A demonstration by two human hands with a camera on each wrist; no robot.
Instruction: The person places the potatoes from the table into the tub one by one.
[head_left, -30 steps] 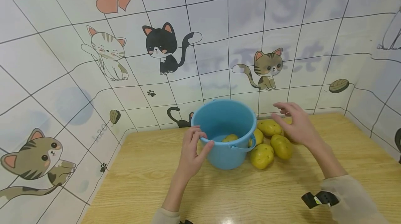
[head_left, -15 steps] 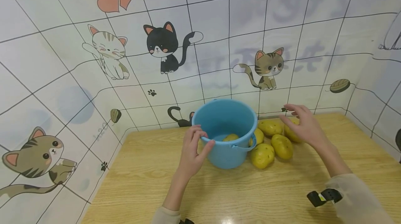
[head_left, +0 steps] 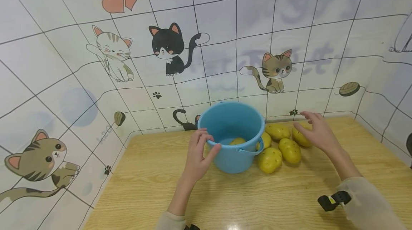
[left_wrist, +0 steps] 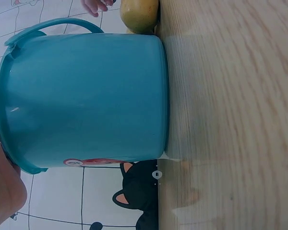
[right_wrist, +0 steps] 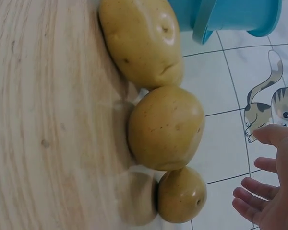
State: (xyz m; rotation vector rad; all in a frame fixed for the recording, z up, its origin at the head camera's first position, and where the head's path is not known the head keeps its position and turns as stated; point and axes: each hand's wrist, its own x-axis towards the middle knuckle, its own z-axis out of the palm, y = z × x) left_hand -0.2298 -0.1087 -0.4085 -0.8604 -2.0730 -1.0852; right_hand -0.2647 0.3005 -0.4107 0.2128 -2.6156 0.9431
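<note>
A blue bucket (head_left: 235, 158) stands upright on the wooden table, its handle (head_left: 254, 151) lowered at the right side. My left hand (head_left: 197, 155) grips its left rim, fingers over the edge and thumb on the near side. Inside, at the bottom, one yellow potato (head_left: 237, 141) partly shows. My right hand (head_left: 318, 135) hovers over the rightmost potato (head_left: 300, 137) with relaxed, spread fingers, holding nothing. In the right wrist view, the hand (right_wrist: 273, 184) is apart from a row of potatoes, including the middle potato (right_wrist: 166, 128).
Right of the bucket lie several potatoes, among them a near potato (head_left: 269, 160), an elongated potato (head_left: 289, 150) and a back potato (head_left: 278, 131). Behind the table (head_left: 154, 180) rises a wall (head_left: 222, 69) with cat drawings. Another wall (head_left: 54, 115) borders the left.
My right hand has moved to the right and slightly down, uncovering more of the rightmost potato. The left hand and the bucket have stayed in place.
</note>
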